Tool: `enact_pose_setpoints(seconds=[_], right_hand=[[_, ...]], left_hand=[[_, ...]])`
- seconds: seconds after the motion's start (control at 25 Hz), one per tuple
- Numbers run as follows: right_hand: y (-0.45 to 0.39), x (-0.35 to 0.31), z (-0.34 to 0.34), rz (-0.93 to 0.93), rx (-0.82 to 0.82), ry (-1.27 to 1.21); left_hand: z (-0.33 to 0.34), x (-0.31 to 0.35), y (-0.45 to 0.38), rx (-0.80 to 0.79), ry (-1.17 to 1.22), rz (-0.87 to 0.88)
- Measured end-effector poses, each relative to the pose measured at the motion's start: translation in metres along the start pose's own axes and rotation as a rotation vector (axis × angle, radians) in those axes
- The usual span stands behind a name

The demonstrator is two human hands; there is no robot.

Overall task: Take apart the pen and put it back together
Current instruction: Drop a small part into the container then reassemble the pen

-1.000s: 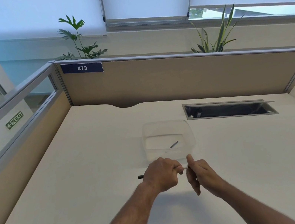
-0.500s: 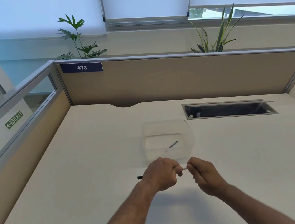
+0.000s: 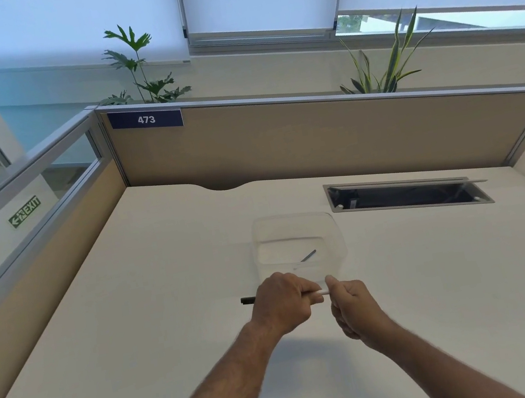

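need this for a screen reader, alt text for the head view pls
Two hands hold a pen over a cream desk: left hand wraps the barrel, right hand pinches its white end. Behind sits a clear container.

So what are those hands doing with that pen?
A person is holding a pen level above a desk. The left hand is wrapped around its barrel, with the dark tip sticking out to the left. The right hand pinches the white end. Behind the hands sits a clear plastic tub with one small dark part in it.
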State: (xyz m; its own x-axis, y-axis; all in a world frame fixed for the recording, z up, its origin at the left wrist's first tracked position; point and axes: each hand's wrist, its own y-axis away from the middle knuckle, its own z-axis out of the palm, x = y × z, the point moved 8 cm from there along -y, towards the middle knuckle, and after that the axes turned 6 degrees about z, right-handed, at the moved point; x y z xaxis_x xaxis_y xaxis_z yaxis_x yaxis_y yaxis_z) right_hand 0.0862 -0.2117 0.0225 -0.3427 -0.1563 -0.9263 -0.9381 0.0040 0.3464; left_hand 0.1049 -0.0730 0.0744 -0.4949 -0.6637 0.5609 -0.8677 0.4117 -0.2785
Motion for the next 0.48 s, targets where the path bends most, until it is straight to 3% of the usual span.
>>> enact_pose_setpoints(seconds=[0.12,0.24,0.36,0.48], right_hand=[[0.000,0.004,0.003,0.070,-0.044,-0.044],[-0.002,-0.001,0.004,0.028,-0.095,-0.014],[-0.003,-0.009,0.002,-0.135,-0.108,0.096],[0.002,-0.021,-0.007,-0.377,0.009,0.305]], left_hand=[[-0.004,0.000,0.001,0.024,-0.014,-0.009],[-0.005,0.002,0.002,0.020,-0.045,-0.018],[-0.006,0.006,0.001,0.021,-0.093,-0.007],[-0.002,0.006,0.000,-0.005,-0.073,0.005]])
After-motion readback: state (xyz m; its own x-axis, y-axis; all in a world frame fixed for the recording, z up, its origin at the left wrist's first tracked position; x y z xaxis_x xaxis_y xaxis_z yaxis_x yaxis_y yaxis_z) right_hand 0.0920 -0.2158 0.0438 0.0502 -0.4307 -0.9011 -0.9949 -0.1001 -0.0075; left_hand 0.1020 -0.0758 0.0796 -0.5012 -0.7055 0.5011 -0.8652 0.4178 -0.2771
